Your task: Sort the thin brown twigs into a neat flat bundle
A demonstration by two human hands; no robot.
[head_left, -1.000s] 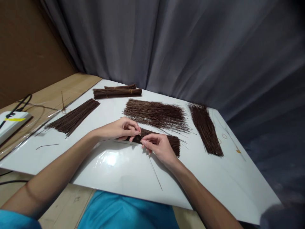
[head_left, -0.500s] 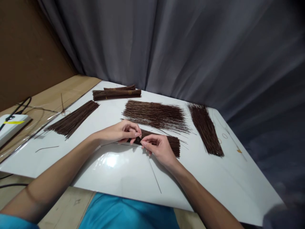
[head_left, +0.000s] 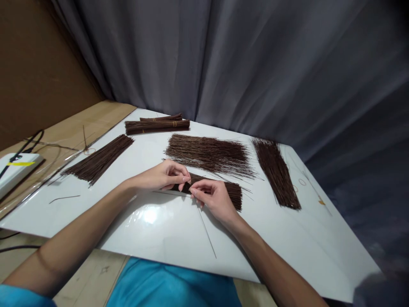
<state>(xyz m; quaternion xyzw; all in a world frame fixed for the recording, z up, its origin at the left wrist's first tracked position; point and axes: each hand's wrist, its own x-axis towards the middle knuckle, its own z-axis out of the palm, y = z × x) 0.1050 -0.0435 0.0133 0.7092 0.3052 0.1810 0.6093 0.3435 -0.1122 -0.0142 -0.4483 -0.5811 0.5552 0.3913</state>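
Above a bundle of thin dark brown sticks [head_left: 233, 194], my two hands meet with fingertips almost touching. My left hand [head_left: 172, 175] is closed in a pinch, and a short bit of thin stick shows at its fingertips. Thumb and forefinger of my right hand [head_left: 211, 196] are pinched together too. From beneath the right hand one long thin stick [head_left: 207, 232] slants down over the white table [head_left: 153, 243] toward me. Whether both hands grip that same stick is too small to tell. The middle of the bundle is hidden by the hands.
Behind my hands lies a wide loose pile of brown sticks [head_left: 207, 153]. Another pile [head_left: 276, 175] lies right, a fanned one [head_left: 99, 160] left, tied bundles [head_left: 156, 126] at the back. Rubber bands [head_left: 302, 182] rest at right. A white device [head_left: 19, 164] with cables stands left.
The hands stay almost in place. The left fingers have shifted very slightly at the pinch, and the whole view has moved a few pixels.
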